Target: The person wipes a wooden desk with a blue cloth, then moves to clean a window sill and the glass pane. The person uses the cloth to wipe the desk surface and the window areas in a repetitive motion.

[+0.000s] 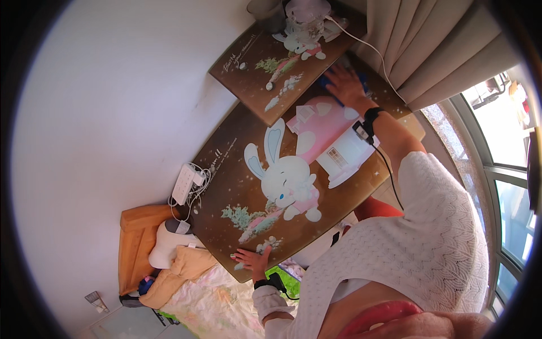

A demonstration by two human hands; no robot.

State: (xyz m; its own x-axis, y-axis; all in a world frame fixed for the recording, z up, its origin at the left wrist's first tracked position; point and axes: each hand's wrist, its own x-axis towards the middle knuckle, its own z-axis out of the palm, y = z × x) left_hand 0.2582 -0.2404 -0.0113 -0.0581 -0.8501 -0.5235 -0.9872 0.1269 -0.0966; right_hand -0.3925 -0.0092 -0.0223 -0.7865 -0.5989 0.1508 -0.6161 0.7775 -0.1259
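Observation:
My right hand (pixel 345 87) presses down on a dark blue cloth (pixel 363 80) at the far right part of the desk, beside the raised shelf; the palm hides much of the cloth. Fingers spread, my left hand (pixel 253 259) rests flat on the near left corner of the desk top (pixel 262 229) and holds nothing. The brown desk top bears a printed white rabbit (pixel 288 182), a pink and white house picture and some lettering. Each wrist wears a black strap with a small cabled device (pixel 362 130).
The raised shelf (pixel 254 80) holds a grey translucent container (pixel 267 15) and a pinkish rounded object (pixel 308 10). A white cable (pixel 372 44) hangs from it near the curtain (pixel 417 46). A power strip (pixel 183 184) with coiled cords lies by the wall. A bed (pixel 207 296) adjoins the desk.

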